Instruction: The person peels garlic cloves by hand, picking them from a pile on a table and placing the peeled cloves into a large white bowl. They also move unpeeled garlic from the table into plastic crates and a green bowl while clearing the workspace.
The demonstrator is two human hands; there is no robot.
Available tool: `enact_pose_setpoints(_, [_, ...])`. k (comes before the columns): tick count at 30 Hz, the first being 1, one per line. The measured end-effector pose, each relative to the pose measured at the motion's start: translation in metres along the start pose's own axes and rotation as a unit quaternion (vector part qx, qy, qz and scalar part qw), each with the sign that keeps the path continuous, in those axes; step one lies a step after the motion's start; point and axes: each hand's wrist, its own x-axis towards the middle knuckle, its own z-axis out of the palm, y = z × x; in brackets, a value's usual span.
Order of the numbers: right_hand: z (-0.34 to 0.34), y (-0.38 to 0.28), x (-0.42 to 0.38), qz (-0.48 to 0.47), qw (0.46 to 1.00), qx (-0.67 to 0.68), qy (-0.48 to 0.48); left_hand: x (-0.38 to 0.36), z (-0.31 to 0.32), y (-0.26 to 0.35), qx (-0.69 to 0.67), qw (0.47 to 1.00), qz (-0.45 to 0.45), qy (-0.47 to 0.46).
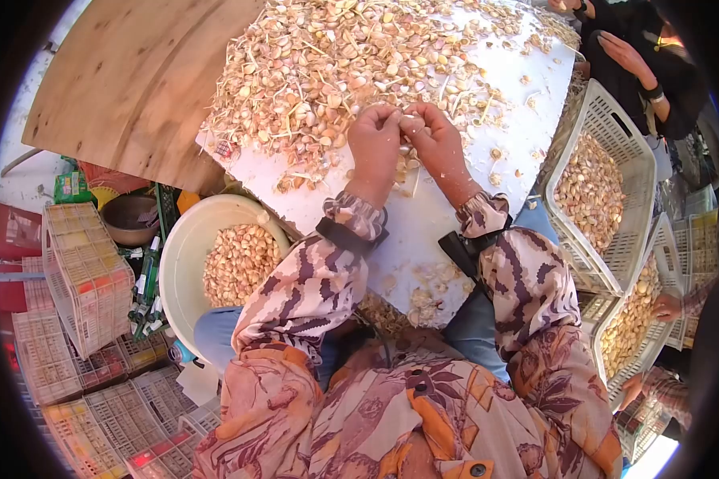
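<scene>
Over the near edge of a large heap of garlic cloves [319, 72] on a white board [527, 104], my two hands meet at the fingertips. My left hand [375, 144] has its fingers pinched together against those of my right hand [435, 144]. Something small and pale, perhaps a clove, shows between the fingertips, but the fingers mostly hide it. Loose cloves and stalks lie just under and around both hands. Bits of pale skin [427, 307] are scattered on the board's near corner.
A white basin [176, 271] with cloves stands at the left, beside stacked crates [88, 271]. Slotted crates of cloves [643, 144] stand at the right, near other people's hands [625, 56]. A wooden board [128, 80] lies at the upper left.
</scene>
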Motion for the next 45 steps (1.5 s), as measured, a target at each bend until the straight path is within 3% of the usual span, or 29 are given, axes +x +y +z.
enact_pose_setpoints(1, [0.001,0.005,0.001,-0.108,0.990,-0.090,0.015,-0.003,0.002,-0.001,-0.001,1.000,0.000,0.001])
enact_pose_setpoints(5, [0.000,0.004,-0.004,-0.082,0.991,-0.082,0.070,-0.011,0.017,-0.014,-0.059,0.998,-0.014,0.009])
enact_pose_setpoints(7, [-0.001,-0.014,-0.010,0.078,0.990,0.050,0.102,-0.015,0.020,-0.014,-0.074,0.997,-0.007,0.022])
enact_pose_setpoints(8, [-0.009,-0.010,-0.009,0.078,0.991,0.048,0.103,-0.018,0.019,-0.013,-0.073,0.997,-0.001,0.005])
enact_pose_setpoints(10, [-0.036,-0.005,-0.001,0.107,0.953,0.279,-0.052,-0.030,0.010,0.003,-0.072,0.997,0.007,-0.013])
enact_pose_setpoints(11, [-0.047,-0.006,0.002,0.105,0.953,0.279,-0.049,-0.042,-0.003,0.012,-0.040,0.997,-0.026,-0.065])
enact_pose_setpoints(12, [-0.054,-0.017,0.006,0.135,0.929,0.344,0.024,-0.054,-0.016,0.023,-0.010,0.991,-0.057,-0.117])
enact_pose_setpoints(14, [-0.082,-0.021,0.020,0.178,0.891,0.406,0.101,-0.080,-0.041,0.045,0.124,0.938,-0.141,-0.292])
enact_pose_setpoints(15, [-0.086,-0.029,0.020,0.162,0.895,0.396,0.128,-0.076,-0.047,0.047,0.127,0.936,-0.142,-0.295])
enact_pose_setpoints(16, [-0.084,-0.034,0.021,0.153,0.895,0.384,0.167,-0.071,-0.053,0.048,0.267,0.905,0.046,-0.328])
enact_pose_setpoints(17, [-0.082,-0.038,0.021,0.145,0.895,0.368,0.207,-0.066,-0.055,0.047,0.388,0.823,0.232,-0.343])
enact_pose_setpoints(19, [-0.081,-0.035,0.020,0.134,0.893,0.374,0.211,-0.015,-0.031,0.057,0.439,0.849,0.162,-0.244])
enact_pose_setpoints(22, [-0.085,-0.034,0.025,0.117,0.896,0.373,0.210,0.078,0.025,0.030,0.431,0.801,0.355,-0.218])
enact_pose_setpoints(24, [-0.089,-0.035,0.027,0.122,0.898,0.368,0.206,0.116,0.059,0.002,0.453,0.736,0.412,-0.288])
enact_pose_setpoints(25, [-0.090,-0.035,0.029,0.118,0.898,0.368,0.212,0.125,0.072,-0.011,0.449,0.735,0.414,-0.293])
enact_pose_setpoints(27, [-0.090,-0.035,0.029,0.121,0.897,0.372,0.204,0.131,0.088,-0.027,0.649,0.578,0.353,-0.346])
enact_pose_setpoints(29, [-0.088,-0.038,0.030,0.121,0.893,0.375,0.215,0.132,0.089,-0.026,0.660,0.576,0.339,-0.344])
enact_pose_setpoints(31, [-0.086,-0.040,0.030,0.130,0.891,0.373,0.226,0.131,0.071,-0.020,0.476,0.755,0.279,-0.355])
enact_pose_setpoints(32, [-0.086,-0.038,0.031,0.130,0.890,0.377,0.222,0.126,0.061,-0.011,0.424,0.805,0.247,-0.335])
enact_pose_setpoints(33, [-0.090,-0.034,0.031,0.121,0.895,0.375,0.211,0.116,0.052,-0.001,0.429,0.803,0.248,-0.331])
enact_pose_setpoints(35, [-0.090,-0.035,0.032,0.113,0.900,0.373,0.196,0.083,0.035,0.030,0.226,0.919,0.128,-0.297])
enact_pose_setpoints(36, [-0.088,-0.038,0.031,0.122,0.905,0.352,0.205,0.058,0.029,0.051,0.133,0.941,0.073,-0.301])
enact_pose_setpoints(37, [-0.089,-0.039,0.030,0.131,0.909,0.330,0.217,0.030,0.024,0.074,0.036,0.952,0.015,-0.304])
enact_pose_setpoints(39, [-0.091,-0.034,0.029,0.126,0.910,0.336,0.208,-0.020,0.006,0.113,-0.026,0.913,0.125,-0.387])
enact_pose_setpoints(40, [-0.093,-0.033,0.030,0.123,0.910,0.341,0.203,-0.040,0.007,0.128,-0.115,0.845,0.242,-0.463])
enact_pose_setpoints(41, [-0.094,-0.032,0.029,0.119,0.911,0.343,0.197,-0.064,-0.001,0.139,-0.189,0.797,0.238,-0.523])
enact_pose_setpoints(42, [-0.094,-0.033,0.029,0.118,0.910,0.343,0.200,-0.055,0.006,0.162,-0.257,0.661,0.208,-0.673])
enact_pose_setpoints(44, [-0.090,-0.035,0.029,0.135,0.911,0.330,0.208,-0.128,0.012,0.192,-0.229,0.855,0.196,-0.422])
enact_pose_setpoints(45, [-0.090,-0.036,0.029,0.135,0.910,0.330,0.210,-0.123,0.014,0.189,-0.229,0.855,0.194,-0.422])
